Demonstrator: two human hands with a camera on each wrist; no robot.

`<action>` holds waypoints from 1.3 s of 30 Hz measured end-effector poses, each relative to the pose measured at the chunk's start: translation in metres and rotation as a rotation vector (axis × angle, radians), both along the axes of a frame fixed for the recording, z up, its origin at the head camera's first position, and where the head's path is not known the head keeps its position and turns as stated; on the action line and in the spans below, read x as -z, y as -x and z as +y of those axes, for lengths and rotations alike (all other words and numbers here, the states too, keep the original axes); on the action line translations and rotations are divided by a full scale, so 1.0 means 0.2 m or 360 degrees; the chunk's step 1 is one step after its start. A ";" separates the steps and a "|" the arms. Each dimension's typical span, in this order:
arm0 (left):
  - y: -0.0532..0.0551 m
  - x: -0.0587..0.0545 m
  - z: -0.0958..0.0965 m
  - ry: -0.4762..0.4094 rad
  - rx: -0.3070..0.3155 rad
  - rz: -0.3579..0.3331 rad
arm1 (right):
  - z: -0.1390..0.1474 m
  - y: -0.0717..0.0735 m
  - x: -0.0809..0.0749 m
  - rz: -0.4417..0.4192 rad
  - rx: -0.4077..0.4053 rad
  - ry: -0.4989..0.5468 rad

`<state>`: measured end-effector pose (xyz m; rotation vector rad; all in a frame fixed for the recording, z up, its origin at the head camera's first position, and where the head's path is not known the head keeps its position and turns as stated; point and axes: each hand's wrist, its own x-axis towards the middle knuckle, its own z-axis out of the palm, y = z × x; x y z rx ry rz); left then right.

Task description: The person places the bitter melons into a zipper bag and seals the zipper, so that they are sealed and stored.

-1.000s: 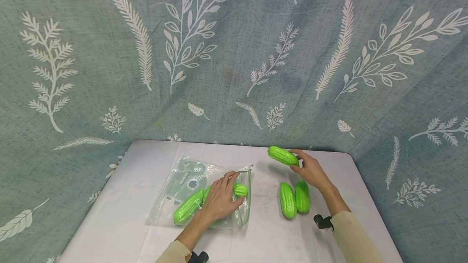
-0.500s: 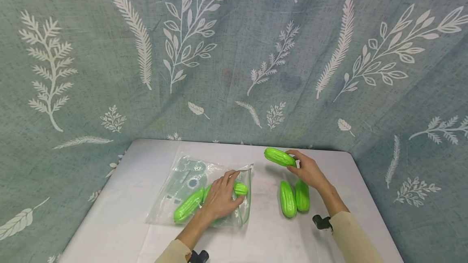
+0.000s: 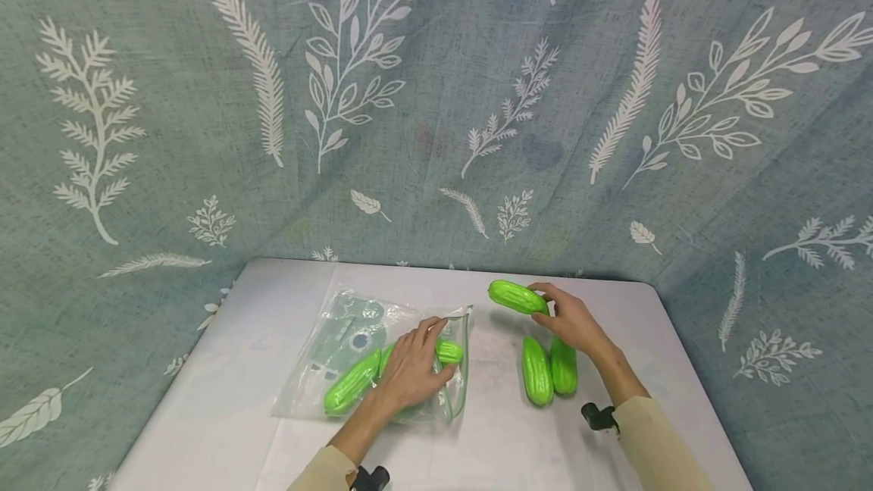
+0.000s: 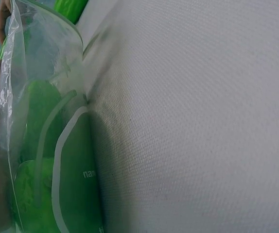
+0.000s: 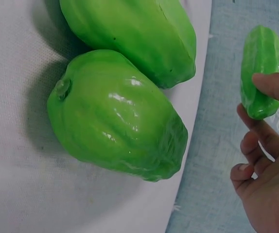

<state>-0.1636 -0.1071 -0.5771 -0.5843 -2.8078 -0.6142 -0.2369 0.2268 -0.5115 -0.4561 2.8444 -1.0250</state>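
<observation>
Here, right hand [image 3: 573, 320] pinches green gourd [image 3: 513, 297] by one end, maybe so other end pokes free. Two more gourds [image 3: 537, 379] near its wrist. Left hand [image 3: 411, 370], spread, on clear bag [image 3: 305, 389], maybe stopping slides.

Held green vegetable [image 3: 516, 297] nearer bag [image 3: 355, 317]

A blue-green cloth [image 3: 423, 241] hangs behind and along both sides of the white table [image 3: 505, 430], printed with pale motifs — feathers, leafy sprigs and single leaves. It carries a faint brownish smudge [image 3: 430, 141] and a darker bluish patch [image 3: 542, 151]. The tabletop has rounded far corners, a finely woven texture and a faint lengthwise line toward its left side.
</observation>
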 end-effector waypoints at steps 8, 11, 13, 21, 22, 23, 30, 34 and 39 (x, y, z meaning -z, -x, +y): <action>0.01 0.00 0.00 -0.0010 0.0004 0.0004 | -0.02 -0.01 -0.01 -0.0009 -0.0045 0.0007; 0.01 0.00 0.01 -0.0017 0.0005 0.0004 | -0.03 -0.01 0.00 -0.0015 -0.0059 0.0001; 0.01 0.00 0.01 -0.0022 0.0006 0.0003 | -0.03 -0.02 0.00 -0.0019 -0.0071 0.0003; 0.01 -0.01 0.01 -0.0018 0.0002 0.0001 | -0.04 -0.03 0.00 -0.0048 -0.0097 0.0026; 0.01 -0.01 0.01 -0.0020 0.0002 0.0001 | -0.04 -0.04 0.00 -0.0053 -0.0100 0.0034; 0.01 -0.01 0.01 -0.0021 0.0001 0.0001 | -0.05 -0.04 0.00 -0.0059 -0.0101 0.0037; 0.01 0.00 0.01 -0.0026 0.0001 0.0011 | -0.06 -0.05 0.00 -0.0103 -0.0121 0.0037; 0.01 0.00 0.01 -0.0035 0.0003 0.0017 | -0.06 -0.05 0.00 -0.0116 -0.0139 0.0039; 0.01 0.00 0.00 -0.0025 -0.0002 0.0020 | -0.07 -0.06 0.00 -0.0136 -0.0153 0.0042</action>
